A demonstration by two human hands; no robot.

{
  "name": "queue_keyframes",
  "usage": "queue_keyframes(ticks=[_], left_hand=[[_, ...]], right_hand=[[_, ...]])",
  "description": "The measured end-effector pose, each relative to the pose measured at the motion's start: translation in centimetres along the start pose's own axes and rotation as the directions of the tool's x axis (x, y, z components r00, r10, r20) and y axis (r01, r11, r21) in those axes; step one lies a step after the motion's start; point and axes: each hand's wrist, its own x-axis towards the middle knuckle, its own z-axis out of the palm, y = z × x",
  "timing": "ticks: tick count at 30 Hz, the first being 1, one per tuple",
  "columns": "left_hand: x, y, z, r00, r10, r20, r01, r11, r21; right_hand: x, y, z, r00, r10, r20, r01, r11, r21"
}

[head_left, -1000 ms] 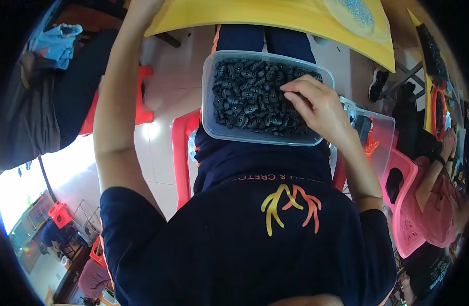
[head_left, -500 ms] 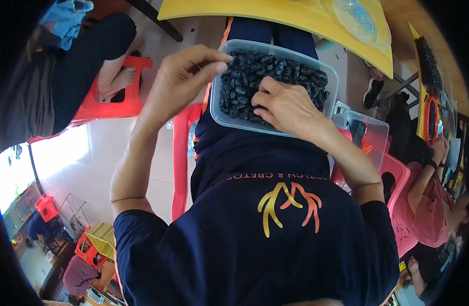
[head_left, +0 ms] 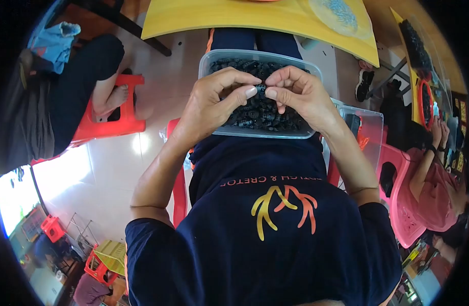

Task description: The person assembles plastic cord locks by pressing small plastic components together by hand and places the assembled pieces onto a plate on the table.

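Note:
A clear plastic tub [head_left: 203, 64] full of small ridged black plastic pieces [head_left: 260, 115] rests on my lap. Above it, my left hand [head_left: 222, 94] and my right hand [head_left: 298, 94] meet nearly fingertip to fingertip, thumbs and index fingers pinched. Between them shows a small black plastic piece [head_left: 262, 88], gripped by my right fingers. Whatever is in the left pinch is too small to make out.
A yellow table [head_left: 255, 19] lies just beyond the tub, bearing a shallow clear dish [head_left: 341, 15] of small bluish bits. A red stool [head_left: 112, 120] with a seated person is at left. Another person's hands [head_left: 438, 133] work at right beside a clear box [head_left: 367, 125].
My right hand has lifted out of the pieces in the tub with one black piece. My left hand has come in from the left to meet it. The view has shifted slightly.

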Motion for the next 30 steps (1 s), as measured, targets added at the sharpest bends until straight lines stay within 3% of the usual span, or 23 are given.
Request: queue_keyframes(ticks=[3, 6, 9, 12, 14, 15, 19, 24, 30], left_hand=[[0.5, 0.0, 0.9, 0.990, -0.140, 0.025, 0.142, 0.982, -0.120], [1.0, -0.3, 0.8, 0.993, -0.101, 0.058, 0.111, 0.973, -0.204], [0.9, -0.3, 0.9, 0.994, -0.091, 0.064, 0.103, 0.966, -0.236], [0.7, 0.1, 1.0, 0.990, -0.110, 0.083, 0.127, 0.961, -0.245], [0.4, 0.4, 1.2, 0.983, -0.151, 0.102, 0.170, 0.960, -0.220], [0.5, 0.7, 1.2, 0.982, -0.158, 0.103, 0.176, 0.964, -0.199], [0.2, 0.1, 0.9, 0.975, -0.155, 0.161, 0.195, 0.943, -0.268], [-0.3, 0.0, 1.4, 0.982, -0.134, 0.135, 0.169, 0.940, -0.296], [-1.3, -0.2, 1.9, 0.986, -0.098, 0.133, 0.149, 0.875, -0.461]], right_hand=[[-0.3, -0.2, 0.0, 0.999, -0.042, 0.006, 0.042, 0.997, -0.062], [-0.5, -0.5, -0.2, 0.997, -0.076, -0.019, 0.076, 0.997, -0.031], [-0.9, -0.7, -0.4, 0.998, -0.061, -0.018, 0.054, 0.962, -0.266], [-1.0, -1.6, -0.5, 0.940, -0.305, 0.154, 0.325, 0.660, -0.677], [-0.9, -1.4, -0.5, 0.871, -0.421, 0.253, 0.452, 0.486, -0.748], [-0.6, -1.4, -0.5, 0.819, -0.481, 0.314, 0.516, 0.375, -0.770], [-0.1, -1.2, 0.1, 0.760, -0.562, 0.325, 0.561, 0.316, -0.765], [-0.3, -0.5, 1.2, 0.703, -0.671, 0.235, 0.533, 0.278, -0.799], [-0.7, -0.7, 1.4, 0.648, -0.732, 0.212, 0.605, 0.325, -0.727]])
